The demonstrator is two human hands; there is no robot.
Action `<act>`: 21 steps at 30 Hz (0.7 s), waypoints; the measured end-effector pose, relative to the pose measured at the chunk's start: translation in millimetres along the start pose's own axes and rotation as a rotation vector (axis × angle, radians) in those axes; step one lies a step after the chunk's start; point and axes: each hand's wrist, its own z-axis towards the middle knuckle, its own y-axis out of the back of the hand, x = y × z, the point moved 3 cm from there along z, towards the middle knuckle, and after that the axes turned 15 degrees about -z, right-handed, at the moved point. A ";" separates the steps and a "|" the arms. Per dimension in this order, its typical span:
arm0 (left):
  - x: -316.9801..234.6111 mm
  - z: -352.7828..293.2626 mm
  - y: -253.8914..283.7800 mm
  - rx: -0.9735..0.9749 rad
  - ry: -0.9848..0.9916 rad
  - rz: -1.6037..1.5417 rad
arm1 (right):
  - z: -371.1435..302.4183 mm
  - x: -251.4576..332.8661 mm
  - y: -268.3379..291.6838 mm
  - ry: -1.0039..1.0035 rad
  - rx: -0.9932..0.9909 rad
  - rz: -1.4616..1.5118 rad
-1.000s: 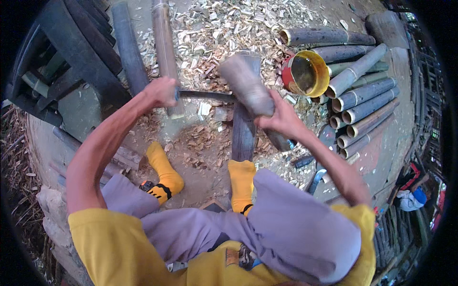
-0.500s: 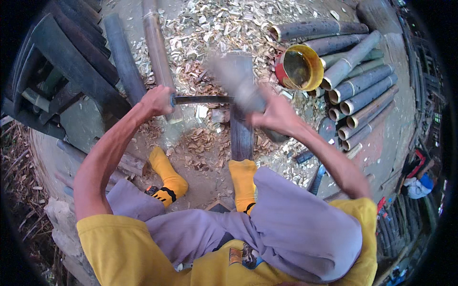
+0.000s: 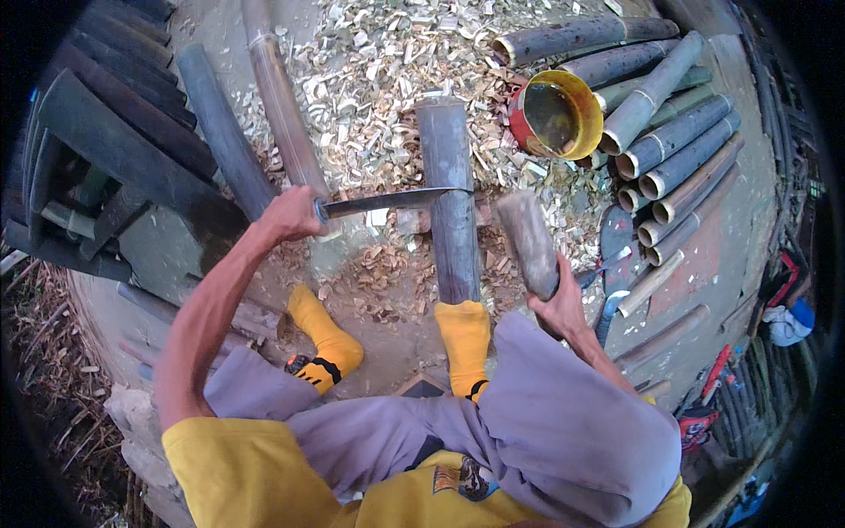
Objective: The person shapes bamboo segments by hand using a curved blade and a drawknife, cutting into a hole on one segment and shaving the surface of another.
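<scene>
My left hand [image 3: 297,214] is closed around the handle of a machete [image 3: 378,202]. Its dark blade lies across a dark bamboo section [image 3: 449,158], with the tip near that section's right edge. The bamboo points away from me, and my right foot in a yellow sock [image 3: 463,343] rests at its near end. Right of the bamboo, my right hand [image 3: 563,304] grips the lower end of a short, worn wooden block [image 3: 526,242], held tilted and apart from blade and bamboo. A small wood piece [image 3: 411,220] shows beside the bamboo, partly beneath it.
Pale chips [image 3: 378,88] cover the ground ahead. A red and yellow bucket [image 3: 519,119] with murky liquid stands front right, beside stacked bamboo sections [image 3: 678,145]. Split dark bamboo [image 3: 132,150] leans at the left. A blue-handled tool [image 3: 609,308] lies by my right knee.
The wooden block has swung from over the blade down to the right, toward my knee, with my right hand. The machete remains across the bamboo, its handle slightly nearer me.
</scene>
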 end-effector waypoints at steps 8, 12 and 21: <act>-80.7 38.5 78.7 0.062 0.010 0.457 | -31.2 -24.5 -26.0 -0.190 0.225 -0.005; 29.0 -15.6 -4.9 -0.155 -0.013 0.091 | -28.3 -22.7 -34.9 -0.091 0.149 -0.029; -122.7 -16.6 52.6 -0.642 -0.388 0.344 | -34.9 -32.7 -37.4 -0.135 0.174 0.043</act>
